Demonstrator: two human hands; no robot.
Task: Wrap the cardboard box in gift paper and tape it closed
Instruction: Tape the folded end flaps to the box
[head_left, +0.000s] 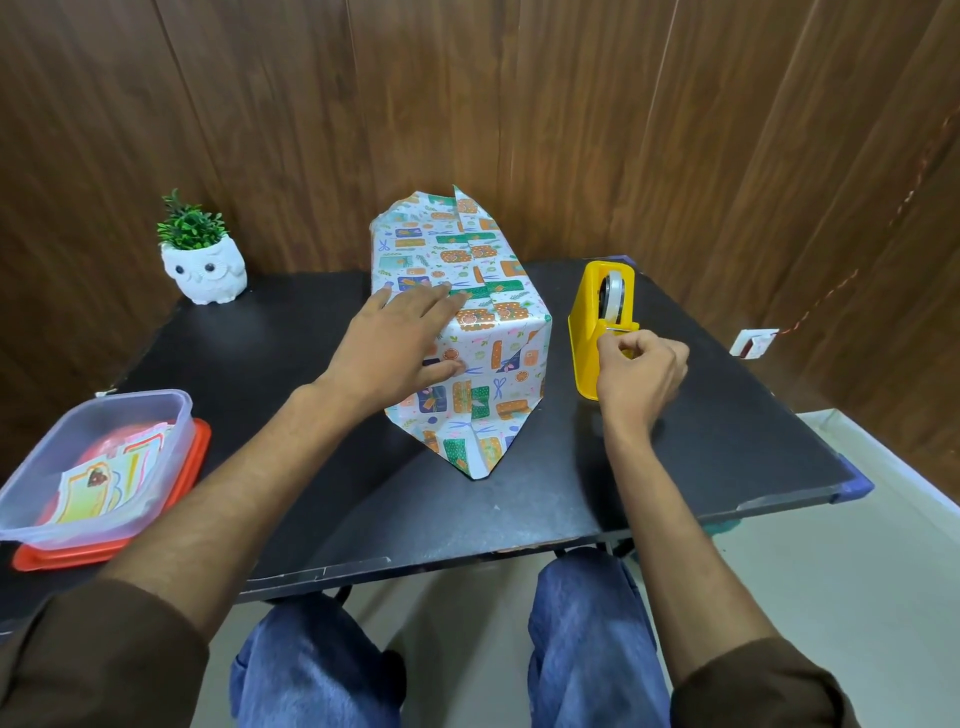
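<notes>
The box (488, 332), covered in white gift paper with a colourful present print, stands in the middle of the black table (291, 467). Its paper ends stick out loose at the near and far sides. My left hand (400, 343) lies flat on the box's top, fingers straight, pressing the paper near the centre seam. To the right stands a yellow tape dispenser (597, 312) with a clear roll. My right hand (641, 374) is at the dispenser's cutter, thumb and fingers pinching the tape end.
A clear plastic tub (88, 467) with paper tags sits on an orange lid at the table's left edge. A white owl pot (203, 270) with a green plant stands at the back left. Wood-panelled walls lie behind. My knees are under the near edge.
</notes>
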